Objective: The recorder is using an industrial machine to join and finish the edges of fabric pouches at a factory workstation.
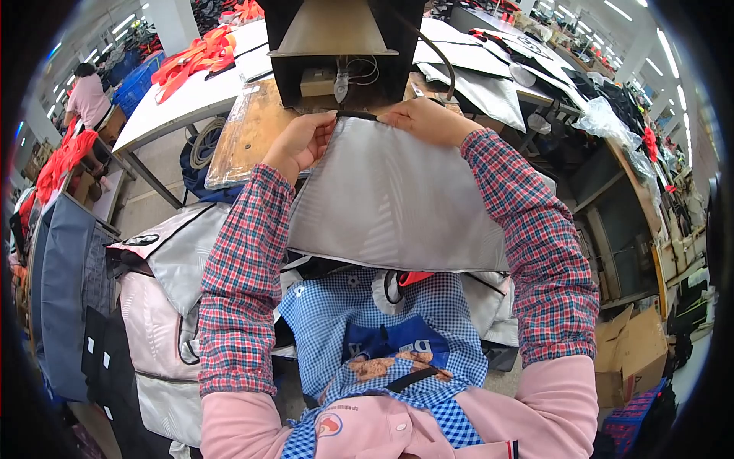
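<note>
A silver-grey fabric panel (397, 191) hangs spread in front of me, its lower edge over my lap. A dark strip (357, 115) runs along its top edge. My left hand (300, 141) pinches the panel's upper left corner. My right hand (430, 122) grips the top edge at the right, fingers closed on the fabric. Both hands are just below a black machine housing (292, 73) with a beige sloped hood (333, 34). A small pale fitting (342, 86) with thin wires stands inside it, just above the strip.
A wooden board (252, 130) lies left of the machine. Red straps (200, 60) lie on a white table (164, 115). More silver-grey pieces (485, 96) are at the right and others (183, 252) by my left arm. A cardboard box (631, 352) stands low right. Another person (89, 99) is at far left.
</note>
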`<state>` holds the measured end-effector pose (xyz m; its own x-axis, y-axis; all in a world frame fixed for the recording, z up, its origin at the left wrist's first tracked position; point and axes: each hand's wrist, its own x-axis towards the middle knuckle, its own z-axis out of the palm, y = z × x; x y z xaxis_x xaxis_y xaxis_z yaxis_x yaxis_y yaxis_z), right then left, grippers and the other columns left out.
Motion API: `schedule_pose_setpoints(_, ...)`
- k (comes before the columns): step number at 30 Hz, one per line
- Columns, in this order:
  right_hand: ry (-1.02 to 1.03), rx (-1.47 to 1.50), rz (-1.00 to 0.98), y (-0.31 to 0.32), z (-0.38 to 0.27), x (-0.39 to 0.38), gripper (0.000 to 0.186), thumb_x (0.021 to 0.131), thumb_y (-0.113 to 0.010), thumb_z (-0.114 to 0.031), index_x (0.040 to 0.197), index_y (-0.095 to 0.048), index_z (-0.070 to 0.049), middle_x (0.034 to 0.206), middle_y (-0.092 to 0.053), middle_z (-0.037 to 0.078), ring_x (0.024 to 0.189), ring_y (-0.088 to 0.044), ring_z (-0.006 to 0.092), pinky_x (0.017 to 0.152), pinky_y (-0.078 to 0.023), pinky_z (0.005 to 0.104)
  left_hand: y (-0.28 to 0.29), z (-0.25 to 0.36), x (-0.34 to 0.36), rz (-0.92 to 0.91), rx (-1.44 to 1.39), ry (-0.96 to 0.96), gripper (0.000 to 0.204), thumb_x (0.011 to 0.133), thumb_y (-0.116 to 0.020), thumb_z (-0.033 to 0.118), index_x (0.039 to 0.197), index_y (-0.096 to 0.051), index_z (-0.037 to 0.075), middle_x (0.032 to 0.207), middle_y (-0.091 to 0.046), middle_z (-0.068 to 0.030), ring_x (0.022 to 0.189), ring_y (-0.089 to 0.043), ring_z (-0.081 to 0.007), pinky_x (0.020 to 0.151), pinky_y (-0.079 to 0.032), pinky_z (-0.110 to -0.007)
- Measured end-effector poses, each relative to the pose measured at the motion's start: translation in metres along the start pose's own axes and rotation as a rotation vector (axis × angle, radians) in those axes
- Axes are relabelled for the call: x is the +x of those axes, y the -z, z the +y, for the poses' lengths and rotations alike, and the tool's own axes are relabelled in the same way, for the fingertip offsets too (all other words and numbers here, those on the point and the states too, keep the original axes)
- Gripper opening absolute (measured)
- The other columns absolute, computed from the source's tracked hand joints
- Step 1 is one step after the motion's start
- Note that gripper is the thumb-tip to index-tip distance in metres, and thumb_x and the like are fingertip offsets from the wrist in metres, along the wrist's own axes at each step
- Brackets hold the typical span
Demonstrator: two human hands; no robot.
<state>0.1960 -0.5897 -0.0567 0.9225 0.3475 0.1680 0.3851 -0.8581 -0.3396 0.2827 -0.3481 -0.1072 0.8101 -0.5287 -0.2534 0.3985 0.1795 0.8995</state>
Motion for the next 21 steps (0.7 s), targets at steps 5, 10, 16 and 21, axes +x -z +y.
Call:
schedule_pose_setpoints(5,-0.149,-0.013,-0.064,0.006,-0.003,0.008,0.038,0.099,-0.047,-0.037,0.122,-0.063,-0.011,0.113,-0.066,0.013,0.104,-0.062,0.0246,0.093,-0.046,0.0312,0.0,-0.001,0.019,0.052,-0.118,-0.073,0.009,0.09,-0.065,0.016,0.083,-0.062,0.01,0.075,-0.062,0.0024,0.066,-0.055,-0.0086,0.061,-0.044,-0.022)
schedule_pose_setpoints(10,-0.13,0.003,-0.037,0.005,0.01,0.013,0.037,0.1,-0.047,-0.038,0.123,-0.063,-0.015,0.112,-0.065,0.013,0.103,-0.061,0.0224,0.093,-0.045,0.0307,0.0,0.001,0.033,0.049,-0.165,-0.08,0.004,0.088,-0.065,0.01,0.087,-0.062,0.009,0.077,-0.062,0.0011,0.068,-0.055,-0.0092,0.064,-0.044,-0.021)
schedule_pose_setpoints(16,-0.117,-0.016,-0.009,0.001,0.011,0.018,0.036,0.1,-0.048,-0.037,0.123,-0.064,-0.015,0.105,-0.067,0.012,0.097,-0.063,0.0212,0.089,-0.047,0.0299,0.009,-0.002,0.04,0.075,-0.139,-0.129,0.009,0.091,-0.061,0.013,0.093,-0.063,0.005,0.084,-0.065,-0.005,0.077,-0.06,-0.0168,0.075,-0.05,-0.028)
schedule_pose_setpoints(21,-0.095,-0.018,0.015,0.0,0.019,0.018,0.034,0.099,-0.049,-0.035,0.121,-0.065,-0.014,0.098,-0.069,0.012,0.093,-0.064,0.0217,0.085,-0.048,0.03,0.0,-0.002,0.038,0.09,-0.16,-0.134,0.006,0.09,-0.063,0.011,0.092,-0.064,0.005,0.082,-0.063,-0.0025,0.073,-0.057,-0.0126,0.07,-0.048,-0.025)
